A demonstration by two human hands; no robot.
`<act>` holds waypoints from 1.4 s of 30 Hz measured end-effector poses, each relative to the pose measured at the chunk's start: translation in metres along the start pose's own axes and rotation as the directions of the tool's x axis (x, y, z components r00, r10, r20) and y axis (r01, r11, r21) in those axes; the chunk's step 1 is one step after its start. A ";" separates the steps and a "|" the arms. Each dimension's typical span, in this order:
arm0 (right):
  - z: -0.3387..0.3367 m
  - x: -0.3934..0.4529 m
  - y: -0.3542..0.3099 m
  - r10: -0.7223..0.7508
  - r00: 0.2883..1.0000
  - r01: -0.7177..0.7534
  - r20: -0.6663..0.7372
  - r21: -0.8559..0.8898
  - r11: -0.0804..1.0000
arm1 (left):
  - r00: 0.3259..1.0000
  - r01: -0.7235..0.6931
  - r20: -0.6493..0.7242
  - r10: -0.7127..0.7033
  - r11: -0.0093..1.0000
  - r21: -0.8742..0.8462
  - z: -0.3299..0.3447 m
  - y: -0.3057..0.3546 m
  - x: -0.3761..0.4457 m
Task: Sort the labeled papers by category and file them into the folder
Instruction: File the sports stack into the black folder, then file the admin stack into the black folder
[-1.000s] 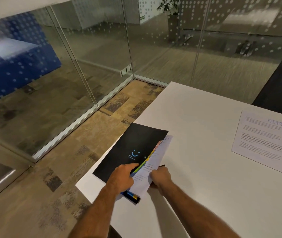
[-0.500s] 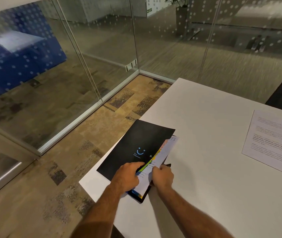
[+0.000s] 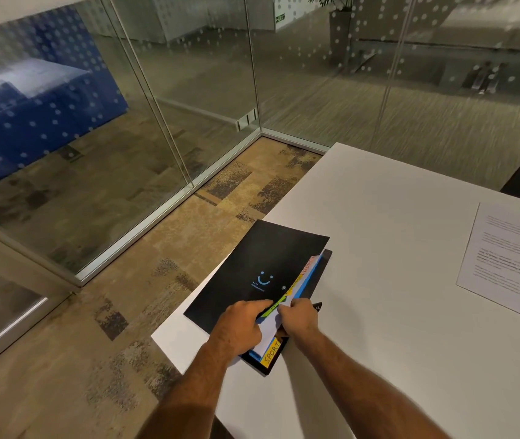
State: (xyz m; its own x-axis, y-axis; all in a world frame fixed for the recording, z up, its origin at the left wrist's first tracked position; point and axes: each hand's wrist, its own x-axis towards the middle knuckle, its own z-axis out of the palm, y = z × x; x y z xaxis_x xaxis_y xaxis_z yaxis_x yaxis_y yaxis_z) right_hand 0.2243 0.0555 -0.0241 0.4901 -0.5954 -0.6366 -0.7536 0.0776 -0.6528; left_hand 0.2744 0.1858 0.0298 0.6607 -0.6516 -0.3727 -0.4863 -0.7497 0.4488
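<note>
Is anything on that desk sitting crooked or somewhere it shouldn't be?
Yes: the black folder lies askew at the table corner, its left part overhanging the floor. The printed sheet lies loose at right.

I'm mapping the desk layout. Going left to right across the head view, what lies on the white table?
black folder → left hand → right hand → loose printed sheet, near the right edge of the white table.

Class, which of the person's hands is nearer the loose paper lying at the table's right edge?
Right. The right hand is on the folder's inner sheets, nearer the paper; the left hand lies farther left.
</note>
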 end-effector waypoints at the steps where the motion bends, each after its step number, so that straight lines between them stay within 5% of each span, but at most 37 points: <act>1: 0.000 0.002 -0.002 0.019 1.000 -0.019 0.022 0.021 1.000 | 1.000 -0.005 -0.002 0.005 1.000 0.010 0.001 0.000 -0.001; 10: -0.003 -0.004 -0.006 0.052 0.979 -0.086 0.197 0.170 0.982 | 1.000 -0.010 -0.010 0.010 0.999 0.045 -0.001 0.005 -0.006; 13: -0.001 -0.002 -0.004 0.070 0.974 -0.069 0.217 -0.010 0.998 | 1.000 0.006 0.010 -0.006 0.999 0.052 0.001 0.006 -0.008; 17: -0.003 -0.003 0.004 0.077 0.981 -0.079 0.180 0.003 0.997 | 1.000 -0.020 -0.009 0.021 0.995 0.100 0.003 0.012 -0.010; 21: -0.015 0.000 0.035 -0.122 0.990 0.132 0.075 -0.142 0.981 | 0.997 -0.032 -0.060 0.043 0.985 0.171 0.010 0.020 -0.014; 25: -0.049 -0.027 0.042 -0.242 0.970 0.240 0.017 -0.220 0.946 | 0.991 -0.057 -0.121 0.064 0.997 0.061 0.012 0.040 -0.012; 30: -0.113 -0.057 0.041 -0.440 0.890 0.386 -0.122 -0.311 0.869 | 0.958 -0.212 -0.171 0.231 0.969 0.125 0.014 0.087 0.000; 38: -0.230 -0.071 0.090 -0.478 0.865 0.305 -0.151 -0.598 0.742 | 0.871 -0.400 -0.146 0.469 0.849 0.344 0.051 0.177 0.030; 42: -0.288 -0.069 0.128 -0.412 0.880 0.197 -0.236 -0.608 0.769 | 0.836 -0.486 -0.077 0.543 0.799 0.352 0.077 0.228 0.039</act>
State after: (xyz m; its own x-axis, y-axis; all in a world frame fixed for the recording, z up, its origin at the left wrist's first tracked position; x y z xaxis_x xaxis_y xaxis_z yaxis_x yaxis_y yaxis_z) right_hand -0.0316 -0.1238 0.0545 0.6383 -0.7449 -0.1941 -0.7494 -0.5436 -0.3780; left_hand 0.1454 -0.0200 0.0550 0.3326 -0.9430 -0.0055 -0.9117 -0.3230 0.2539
